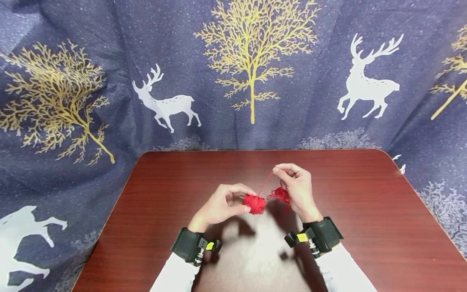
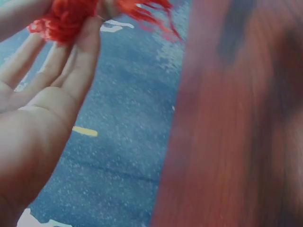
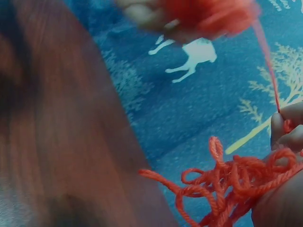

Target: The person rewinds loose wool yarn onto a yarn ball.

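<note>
Between the thumb and fingers of my left hand [image 1: 222, 204] is a small wound ball of red yarn [image 1: 255, 204], held above the table. A strand [image 1: 265, 185] runs taut from the ball up to my right hand [image 1: 296, 185], whose thumb and fingertip pinch it. Under the right palm hangs a loose tangle of yarn [image 1: 281, 195]; the right wrist view shows its loops [image 3: 232, 184] bunched against the hand. In the left wrist view the ball [image 2: 68, 21] sits at the fingertips, partly cut off by the frame's top.
A reddish-brown wooden table [image 1: 164, 174] with rounded far corners lies beneath both hands. Behind it hangs a blue cloth [image 1: 233, 134] printed with white deer and golden trees. Each wrist wears a black band [image 1: 187, 244] with a small camera.
</note>
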{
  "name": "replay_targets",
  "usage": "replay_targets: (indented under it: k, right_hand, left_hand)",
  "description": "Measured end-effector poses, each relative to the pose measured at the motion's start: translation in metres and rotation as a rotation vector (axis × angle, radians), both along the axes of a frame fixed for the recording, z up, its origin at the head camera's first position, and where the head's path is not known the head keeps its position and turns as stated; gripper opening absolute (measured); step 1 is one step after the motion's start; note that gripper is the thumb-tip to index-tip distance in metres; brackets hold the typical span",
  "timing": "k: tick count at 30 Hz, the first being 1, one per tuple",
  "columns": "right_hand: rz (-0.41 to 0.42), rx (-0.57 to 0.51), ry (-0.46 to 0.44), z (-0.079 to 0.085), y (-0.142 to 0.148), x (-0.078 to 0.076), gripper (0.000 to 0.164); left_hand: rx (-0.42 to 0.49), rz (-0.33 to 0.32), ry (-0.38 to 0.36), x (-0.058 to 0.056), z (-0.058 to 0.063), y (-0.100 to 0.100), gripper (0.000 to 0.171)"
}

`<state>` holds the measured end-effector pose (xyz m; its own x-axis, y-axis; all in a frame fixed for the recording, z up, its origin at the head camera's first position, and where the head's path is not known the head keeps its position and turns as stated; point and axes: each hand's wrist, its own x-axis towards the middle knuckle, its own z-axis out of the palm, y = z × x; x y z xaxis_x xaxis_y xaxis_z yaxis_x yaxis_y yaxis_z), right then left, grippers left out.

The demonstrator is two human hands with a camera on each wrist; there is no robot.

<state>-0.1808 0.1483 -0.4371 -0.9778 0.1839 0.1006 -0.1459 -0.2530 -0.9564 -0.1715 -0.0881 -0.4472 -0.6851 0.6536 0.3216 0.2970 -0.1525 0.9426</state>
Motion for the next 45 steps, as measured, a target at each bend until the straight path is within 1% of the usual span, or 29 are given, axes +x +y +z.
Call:
replay_targets:
  k: [2,5,9,11,13,16,19,21,22,23,25,27,29,31,34,36,38,41,45]
  right_hand:
    - [-0.003,0.030,-0.020,-0.006,-0.001,-0.001,0.008]
    - [0.015,0.079,-0.045,-0.015,-0.004,-0.001,0.007]
    - [0.084,0.145,-0.049,-0.022,-0.010,0.002,0.012]
    - [0.118,0.185,-0.048,-0.024,-0.014,0.004,0.014]
    - [0.138,0.254,-0.028,-0.026,-0.018,0.007,0.012]
    - [0.159,0.381,0.031,-0.026,-0.024,0.012,0.007]
    - [0.189,0.503,0.112,-0.024,-0.031,0.018,0.006]
    - [0.215,0.562,0.164,-0.022,-0.034,0.022,0.008]
    - [0.226,0.591,0.182,-0.020,-0.035,0.023,0.009]
    - [0.237,0.614,0.199,-0.019,-0.036,0.025,0.010]
    - [0.265,0.628,0.216,-0.015,-0.037,0.028,0.011]
    - [0.280,0.625,0.230,-0.011,-0.038,0.031,0.012]
    - [0.283,0.601,0.237,-0.006,-0.037,0.032,0.011]
    - [0.271,0.582,0.255,-0.002,-0.036,0.032,0.010]
    - [0.238,0.564,0.278,0.001,-0.032,0.030,0.009]
    - [0.216,0.554,0.277,0.002,-0.029,0.028,0.009]
    - [0.198,0.534,0.255,0.004,-0.026,0.027,0.008]
    - [0.185,0.480,0.201,0.006,-0.021,0.025,0.007]
    - [0.177,0.355,0.136,0.007,-0.017,0.022,0.010]
  left_hand:
    - [0.074,0.004,-0.007,0.000,0.003,0.001,0.036]
    - [0.194,0.046,-0.030,0.000,0.007,0.004,0.036]
    - [0.383,0.137,-0.124,0.000,0.010,0.009,0.036]
    - [0.482,0.181,-0.173,-0.001,0.012,0.012,0.041]
    - [0.566,0.231,-0.208,-0.002,0.013,0.015,0.045]
    - [0.643,0.319,-0.248,-0.003,0.014,0.018,0.046]
    - [0.653,0.443,-0.285,-0.004,0.013,0.021,0.044]
    - [0.615,0.539,-0.296,-0.005,0.012,0.023,0.040]
    - [0.580,0.588,-0.290,-0.005,0.011,0.025,0.037]
    - [0.534,0.635,-0.277,-0.005,0.010,0.026,0.036]
    - [0.408,0.726,-0.230,-0.005,0.008,0.028,0.035]
    - [0.264,0.784,-0.164,-0.005,0.005,0.029,0.035]
    - [0.141,0.807,-0.092,-0.004,0.002,0.028,0.034]
    - [0.050,0.798,-0.027,-0.002,-0.001,0.028,0.035]
    - [-0.033,0.755,0.039,0.000,-0.005,0.026,0.036]
    - [-0.087,0.720,0.055,0.001,-0.006,0.026,0.036]
    - [-0.143,0.679,0.058,0.002,-0.006,0.024,0.035]
    - [-0.213,0.589,0.056,0.003,-0.005,0.022,0.034]
    - [-0.279,0.430,0.075,0.002,-0.005,0.016,0.031]
